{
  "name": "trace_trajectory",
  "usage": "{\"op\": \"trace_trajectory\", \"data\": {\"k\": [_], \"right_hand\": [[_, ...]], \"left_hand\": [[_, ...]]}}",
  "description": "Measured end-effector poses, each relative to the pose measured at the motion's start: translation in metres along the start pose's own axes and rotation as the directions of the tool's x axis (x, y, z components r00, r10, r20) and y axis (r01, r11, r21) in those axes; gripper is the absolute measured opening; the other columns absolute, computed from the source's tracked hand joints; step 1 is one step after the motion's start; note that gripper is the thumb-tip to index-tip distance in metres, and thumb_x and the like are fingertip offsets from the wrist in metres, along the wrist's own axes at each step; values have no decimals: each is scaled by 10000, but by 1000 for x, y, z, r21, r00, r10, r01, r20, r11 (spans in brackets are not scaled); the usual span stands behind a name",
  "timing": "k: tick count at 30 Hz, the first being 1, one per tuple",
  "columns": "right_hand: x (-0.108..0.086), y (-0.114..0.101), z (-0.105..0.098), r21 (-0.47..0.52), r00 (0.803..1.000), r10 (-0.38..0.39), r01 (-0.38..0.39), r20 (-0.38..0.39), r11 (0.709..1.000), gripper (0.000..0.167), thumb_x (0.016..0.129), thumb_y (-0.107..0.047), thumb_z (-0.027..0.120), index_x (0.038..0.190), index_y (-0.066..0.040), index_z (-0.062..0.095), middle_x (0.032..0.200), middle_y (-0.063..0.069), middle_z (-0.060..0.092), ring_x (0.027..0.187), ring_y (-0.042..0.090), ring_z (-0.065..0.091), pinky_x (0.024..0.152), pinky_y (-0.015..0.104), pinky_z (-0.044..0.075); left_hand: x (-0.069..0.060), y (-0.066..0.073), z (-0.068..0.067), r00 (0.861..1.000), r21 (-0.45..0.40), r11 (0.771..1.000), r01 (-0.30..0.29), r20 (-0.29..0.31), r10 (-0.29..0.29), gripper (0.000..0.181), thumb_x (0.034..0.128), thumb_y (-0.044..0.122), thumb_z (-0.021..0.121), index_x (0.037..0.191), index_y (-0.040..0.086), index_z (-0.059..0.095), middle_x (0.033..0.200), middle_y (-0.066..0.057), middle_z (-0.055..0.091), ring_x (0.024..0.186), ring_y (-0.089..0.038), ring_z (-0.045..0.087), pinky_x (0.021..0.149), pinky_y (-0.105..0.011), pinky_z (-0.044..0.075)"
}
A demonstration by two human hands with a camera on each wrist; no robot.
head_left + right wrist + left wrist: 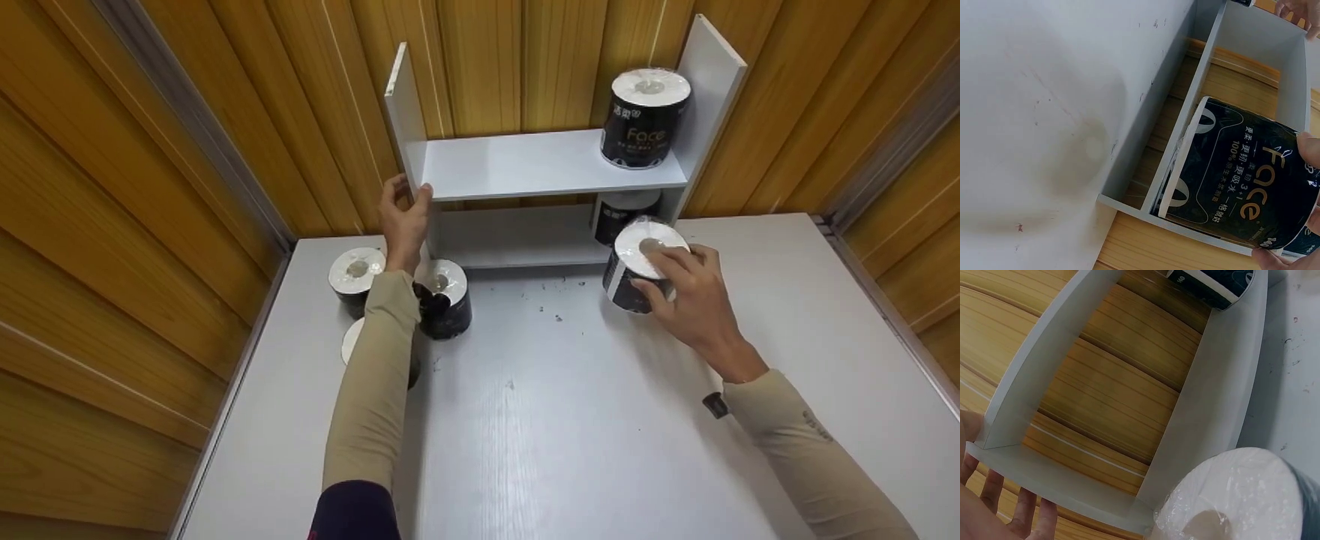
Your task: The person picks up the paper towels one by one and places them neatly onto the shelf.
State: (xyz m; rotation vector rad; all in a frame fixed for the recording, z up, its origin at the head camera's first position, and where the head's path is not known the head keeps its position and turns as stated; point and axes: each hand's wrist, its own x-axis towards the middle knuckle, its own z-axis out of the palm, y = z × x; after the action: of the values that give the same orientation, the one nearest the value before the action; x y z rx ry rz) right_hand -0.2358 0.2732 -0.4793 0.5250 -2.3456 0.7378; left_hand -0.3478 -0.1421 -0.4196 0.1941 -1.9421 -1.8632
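Observation:
My left hand (405,225) grips the left side panel of the white shelf (555,161), thumb in front and fingers behind it; the left wrist view shows the fingers (1024,512) around the panel's outer face. My right hand (697,300) holds a black-wrapped paper roll (634,296) by its top, in front of the lower right compartment. In the right wrist view that roll (1241,174) shows its "Face" label. A second roll (619,217) stands in the lower compartment at the right, partly hidden. Another roll (637,135) stands upright on the upper board at the right.
Beside my left forearm several rolls stand on the white table (525,450): one (356,274) to its left, one (450,307) to its right, one (350,341) partly under the sleeve. A wood-patterned wall (480,67) rises behind the shelf. Small dark specks dot the table.

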Motion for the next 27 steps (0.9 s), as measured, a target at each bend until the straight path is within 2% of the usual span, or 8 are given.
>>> {"op": "trace_trajectory", "data": {"k": [10, 16, 20, 27], "right_hand": [[7, -9, 3, 11, 1000, 1, -1, 3, 1000, 475, 911, -207, 865, 1352, -92, 731, 1258, 166, 727, 1224, 491, 518, 1038, 654, 463], [9, -12, 6, 23, 1000, -20, 20, -7, 1000, 458, 910, -192, 867, 1334, -77, 740, 1262, 154, 728, 1220, 495, 522, 1028, 642, 472], [10, -15, 8, 26, 1000, -22, 22, 2, 999, 461, 924, -202, 860, 1348, -73, 734, 1282, 160, 718, 1243, 507, 515, 1066, 637, 459], [14, -19, 12, 41, 1000, -23, 23, -4, 999, 465, 914, -200, 869, 1344, -80, 739, 1271, 156, 720, 1234, 503, 519, 1072, 622, 449]], "left_hand": [[1, 1, 0, 1000, -1, 1000, 20, -2, -20, 397, 1015, 133, 718, 1387, 45, 609, 1418, -182, 612, 1359, -292, 555, 1077, -377, 533], [1, 0, 1, 1000, 30, 999, 29, -2, -29, 420, 1017, 158, 723, 1408, 60, 605, 1442, -162, 605, 1388, -285, 535, 1128, -392, 498], [1, 0, 1, 1000, 42, 999, 29, 3, -29, 424, 1023, 176, 716, 1416, 68, 599, 1455, -154, 600, 1403, -281, 522, 1148, -403, 481], [0, 0, 1, 1000, 27, 999, 20, -1, -20, 416, 1023, 169, 713, 1410, 61, 604, 1436, -168, 606, 1376, -289, 543, 1104, -407, 521]]}}
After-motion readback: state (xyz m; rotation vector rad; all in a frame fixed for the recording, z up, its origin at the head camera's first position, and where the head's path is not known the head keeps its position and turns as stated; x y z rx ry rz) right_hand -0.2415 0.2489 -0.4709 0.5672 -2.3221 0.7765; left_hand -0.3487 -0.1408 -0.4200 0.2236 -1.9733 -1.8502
